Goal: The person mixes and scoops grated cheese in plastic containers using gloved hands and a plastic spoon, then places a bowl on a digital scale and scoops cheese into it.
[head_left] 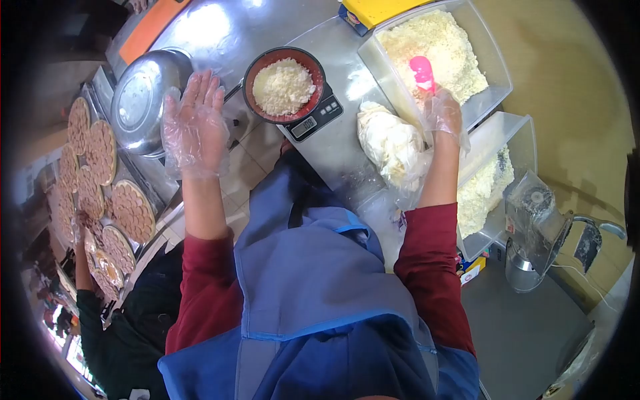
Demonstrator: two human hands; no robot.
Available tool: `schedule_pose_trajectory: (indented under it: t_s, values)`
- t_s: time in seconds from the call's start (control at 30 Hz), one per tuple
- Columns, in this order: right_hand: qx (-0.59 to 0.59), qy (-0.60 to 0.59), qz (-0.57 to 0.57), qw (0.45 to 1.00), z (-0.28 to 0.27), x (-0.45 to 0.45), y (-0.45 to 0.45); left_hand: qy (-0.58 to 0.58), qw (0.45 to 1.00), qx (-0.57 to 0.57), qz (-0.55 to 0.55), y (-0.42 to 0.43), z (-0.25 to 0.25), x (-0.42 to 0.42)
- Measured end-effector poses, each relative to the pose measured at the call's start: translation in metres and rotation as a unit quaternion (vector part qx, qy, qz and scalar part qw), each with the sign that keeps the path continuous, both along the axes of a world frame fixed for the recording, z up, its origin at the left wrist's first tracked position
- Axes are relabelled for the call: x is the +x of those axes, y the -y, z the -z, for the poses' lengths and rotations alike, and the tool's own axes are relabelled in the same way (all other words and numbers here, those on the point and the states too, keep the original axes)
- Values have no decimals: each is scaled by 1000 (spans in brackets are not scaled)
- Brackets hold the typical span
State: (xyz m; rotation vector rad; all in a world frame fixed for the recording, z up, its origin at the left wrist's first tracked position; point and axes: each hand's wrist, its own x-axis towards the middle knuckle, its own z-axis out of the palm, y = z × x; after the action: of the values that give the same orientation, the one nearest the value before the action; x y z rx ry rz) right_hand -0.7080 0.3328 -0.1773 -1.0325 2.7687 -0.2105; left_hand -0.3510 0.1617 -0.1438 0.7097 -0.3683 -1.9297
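My left hand, in a clear plastic glove, is held palm up with the fingers stretched out and nothing in it. It is beside an upturned metal bowl. My right hand, gloved too, grips a pink scoop over grated cheese in a clear plastic bin; part of the scoop's handle is hidden by my fingers. Between my hands, a red-lined pan of grated cheese rests on a digital kitchen scale. A white plastic-wrapped bundle lies close to my right wrist.
Another clear bin of grated cheese stands nearer me, with a metal grating machine to its right. At left, several topped pizza bases lie on a counter, where a co-worker's hand reaches. An orange board lies at the back.
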Motion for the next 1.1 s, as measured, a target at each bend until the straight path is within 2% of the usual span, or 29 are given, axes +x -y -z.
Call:
schedule_pose_trajectory:
  t_s: [0.03, 0.1, 0.13, 0.17, 0.23, 0.27, 0.33, 0.47, 0.53, 0.67, 0.77, 0.87, 0.9, 0.97, 1.0, 1.03, 1.1]
  values:
    - [-2, -2, 0, 1000, 8, -4, -1, 2, 1000, 6, -8, 0, 0, 0]
    - [-98, 169, 32, 980, 39, -25, -3, 3, 1000, 12, -14, 0, 1, -1]
    - [-138, 247, 7, 959, 105, -69, -16, 7, 1000, 15, -10, 0, 2, -2]
    - [-140, 245, 6, 959, 94, -66, -15, 11, 1000, 19, -5, 0, 3, -3]
    - [-144, 376, 99, 910, 52, -47, -12, 35, 999, 19, -3, 0, 4, -6]
    - [-146, 374, 97, 911, 40, -41, -15, 62, 998, 21, -1, 0, 5, -8]
    - [-259, 496, 206, 803, 25, -34, -22, 64, 998, 21, 0, 2, 9, -8]
    - [-263, 501, 221, 794, 13, -35, -31, 56, 998, 30, 2, 3, 12, -9]
    - [-380, 447, 282, 759, 11, -24, -29, 73, 997, 24, 4, 1, 11, -11]
    - [-351, 451, 235, 786, -15, -21, -24, 91, 996, 6, 6, 0, 17, -7]
    - [-351, 431, 201, 807, -61, 1, -19, 90, 996, 1, 4, -1, 19, -3]
    - [-306, 389, 156, 855, -95, 41, -5, 90, 996, 8, 2, -3, 18, 2]
    - [-304, 390, 154, 855, -99, 56, -1, 94, 996, 5, 3, -3, 18, 4]
    - [-266, 402, 83, 872, -102, 85, 7, 98, 995, 2, 3, -4, 20, 8]
    - [-255, 437, 50, 861, -98, 95, 8, 96, 995, 2, 5, -5, 21, 10]
    - [-242, 471, 17, 848, -90, 104, 8, 93, 996, 1, 7, -5, 21, 13]
    - [-242, 435, -53, 866, -60, 126, 22, 97, 995, -4, 5, -7, 19, 16]
